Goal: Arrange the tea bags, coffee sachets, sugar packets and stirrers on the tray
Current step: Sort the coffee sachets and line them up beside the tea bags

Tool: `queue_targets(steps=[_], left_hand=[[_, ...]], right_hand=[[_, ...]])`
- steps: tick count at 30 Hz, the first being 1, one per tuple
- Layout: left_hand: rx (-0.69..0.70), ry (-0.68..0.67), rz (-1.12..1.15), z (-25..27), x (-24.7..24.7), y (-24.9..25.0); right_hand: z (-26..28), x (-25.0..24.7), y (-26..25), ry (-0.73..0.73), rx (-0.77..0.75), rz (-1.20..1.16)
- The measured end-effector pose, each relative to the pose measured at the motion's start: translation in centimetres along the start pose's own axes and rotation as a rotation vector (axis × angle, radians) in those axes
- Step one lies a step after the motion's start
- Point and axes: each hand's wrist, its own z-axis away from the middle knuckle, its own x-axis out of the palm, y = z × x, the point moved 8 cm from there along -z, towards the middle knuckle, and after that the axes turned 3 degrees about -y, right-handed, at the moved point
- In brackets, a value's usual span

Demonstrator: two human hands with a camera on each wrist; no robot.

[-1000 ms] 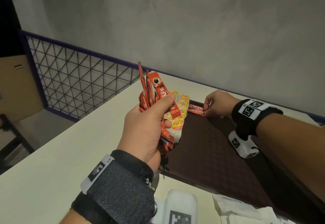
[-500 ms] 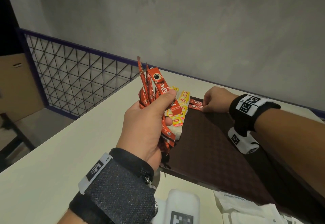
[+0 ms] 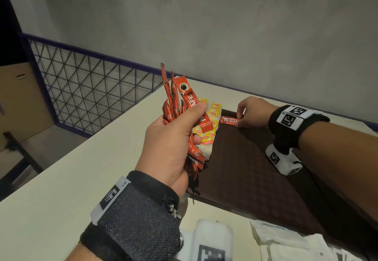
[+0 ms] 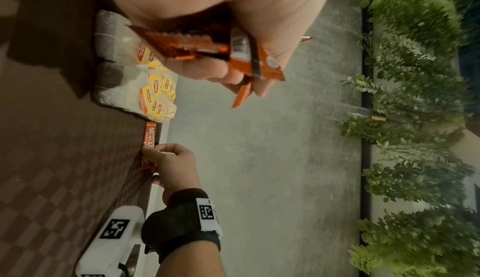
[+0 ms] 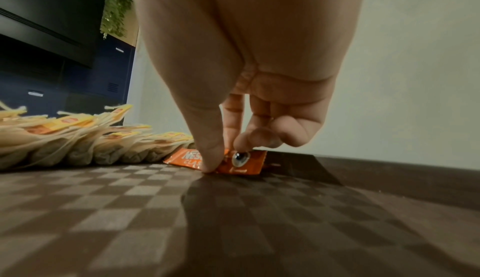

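Right hand (image 3: 248, 113) is down at the far left corner of the tray (image 3: 255, 170), thumb and fingertips pinching one coffee sachet (image 5: 235, 163) flat against the tray floor. Probably squaring it against the far rim and next to the tea bags so the first row has a reference edge. Left hand (image 3: 171, 144) is up over the tray's left edge, fingers and thumb curled round a fanned bundle of coffee sachets (image 3: 180, 105). Reads as a feed stock: left holds the supply, right places one at a time. Tea bags (image 3: 208, 125) are already laid overlapping in a row along the tray's left side, yellow tags up, touching or just beside the sachet being placed; can't tell which. So tea looks done and coffee is just starting. Sugar packets and stirrers: can't identify any in view. White paper items (image 3: 290, 242) sit on the table off the near tray corner, printing too small to read. Tray is dark brown with a checker-textured floor and a low raised rim, which should grip thin packets well. Table (image 3: 81, 179) is plain off-white, set against a grey plaster wall. There is a blue-framed wire mesh panel (image 3: 86, 93) to the left, with a cardboard box behind it. Greenery shows in the left wrist view.
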Motion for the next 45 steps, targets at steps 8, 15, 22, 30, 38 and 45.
queue_targets(steps=[8, 15, 22, 30, 38, 45], left_hand=[[0.006, -0.003, -0.015, -0.1, 0.1, -0.1], [-0.001, -0.007, -0.03, -0.1, 0.0, -0.2], [-0.025, 0.005, -0.013, 0.0, 0.0, -0.3], [0.01, 0.01, -0.006, 0.5, 0.2, 0.1], [0.017, 0.016, 0.023, 0.4, 0.1, 0.4], [-0.035, -0.124, -0.119, 0.3, 1.1, -0.4]], right_hand=[[-0.3, 0.0, -0.3, 0.005, 0.01, 0.023], [-0.4, -0.1, -0.4, 0.014, 0.028, 0.011], [3.6, -4.2, -2.7, 0.075, 0.002, -0.414], [13.9, -5.3, -13.0, -0.448, -0.357, -0.999], [13.8, -6.4, -12.3, -0.263, -0.35, -0.963], [13.7, -8.4, -12.6, -0.254, -0.338, -1.026]])
